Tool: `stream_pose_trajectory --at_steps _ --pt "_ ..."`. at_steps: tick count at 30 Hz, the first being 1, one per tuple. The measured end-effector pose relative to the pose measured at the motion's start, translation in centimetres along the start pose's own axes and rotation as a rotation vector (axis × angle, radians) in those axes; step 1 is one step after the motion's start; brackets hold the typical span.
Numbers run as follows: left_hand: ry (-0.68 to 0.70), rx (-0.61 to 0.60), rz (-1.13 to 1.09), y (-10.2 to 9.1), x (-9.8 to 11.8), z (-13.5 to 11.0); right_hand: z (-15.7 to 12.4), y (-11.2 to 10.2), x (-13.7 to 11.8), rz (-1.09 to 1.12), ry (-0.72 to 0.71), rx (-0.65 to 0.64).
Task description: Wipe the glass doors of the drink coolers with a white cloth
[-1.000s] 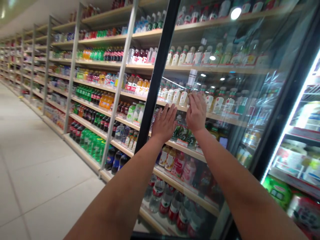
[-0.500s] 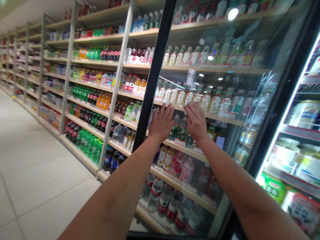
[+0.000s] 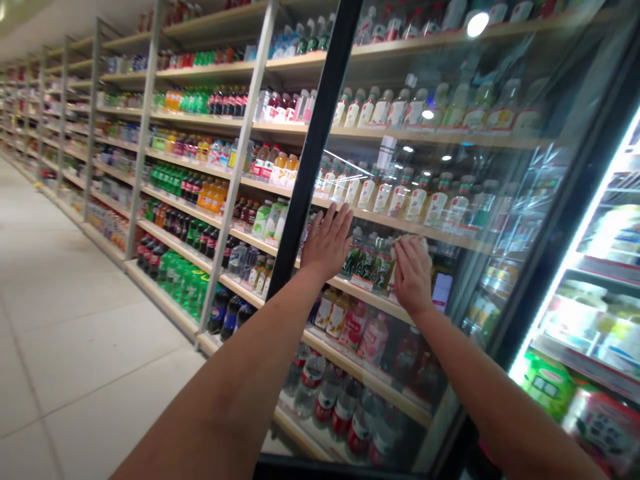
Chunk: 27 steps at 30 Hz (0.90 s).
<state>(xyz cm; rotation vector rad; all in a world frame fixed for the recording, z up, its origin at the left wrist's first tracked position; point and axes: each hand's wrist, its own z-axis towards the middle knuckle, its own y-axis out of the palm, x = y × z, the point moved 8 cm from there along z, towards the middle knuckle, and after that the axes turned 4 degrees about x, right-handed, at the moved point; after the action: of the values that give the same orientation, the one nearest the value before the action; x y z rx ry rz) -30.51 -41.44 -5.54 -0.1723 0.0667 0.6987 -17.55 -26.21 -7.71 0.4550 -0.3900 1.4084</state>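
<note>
A glass door (image 3: 505, 167) in a black frame stands ajar before me, with shelved bottles showing through it. Against the pane near its left frame bar lies my left hand (image 3: 326, 243), flat with the fingers spread and nothing held. Farther right, my right hand (image 3: 414, 273) presses a pale, crumpled cloth (image 3: 417, 243) to the glass. Most of the cloth is hidden under the fingers; only its edge shows above and beside them.
The door's black frame bar (image 3: 313, 153) rises left of my hands. Beyond it, long shelves of drink bottles (image 3: 187, 277) run along a tiled floor (image 3: 95, 347). On the right is a lit cooler with packages (image 3: 545, 383). Reflections streak the glass.
My right hand has moved right and down across the glass with the cloth, and more of the cloth now shows. My left hand stays in place on the pane. The view has shifted slightly.
</note>
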Motion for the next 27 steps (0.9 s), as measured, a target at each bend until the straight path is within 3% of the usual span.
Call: stream_pose_trajectory --at_steps 2,4,9,14,18,23,27 --pt "0.001 0.009 -0.008 0.0 0.0 -0.1 -0.8 0.5 -0.9 0.039 -0.106 -0.131" --pt "0.001 0.012 -0.014 0.1 0.0 -0.1 -1.3 0.5 -1.0 0.053 -0.132 -0.171" --pt "0.002 -0.010 -0.020 0.2 0.0 0.1 -3.0 -1.3 0.3 -0.013 0.042 -0.029" --pt "0.015 -0.015 -0.010 0.1 0.0 -0.3 -6.2 -0.8 -1.9 0.042 -0.102 -0.234" --pt "0.136 -0.055 0.028 0.4 0.7 -2.7 -7.7 -2.3 -0.4 0.011 0.102 -0.112" --pt "0.129 -0.049 0.070 0.5 1.2 -6.3 -9.2 -1.6 -2.0 0.068 -0.010 -0.227" --pt "0.081 -0.040 0.066 0.8 1.4 -8.2 -8.6 -2.2 -1.0 0.035 0.128 -0.129"
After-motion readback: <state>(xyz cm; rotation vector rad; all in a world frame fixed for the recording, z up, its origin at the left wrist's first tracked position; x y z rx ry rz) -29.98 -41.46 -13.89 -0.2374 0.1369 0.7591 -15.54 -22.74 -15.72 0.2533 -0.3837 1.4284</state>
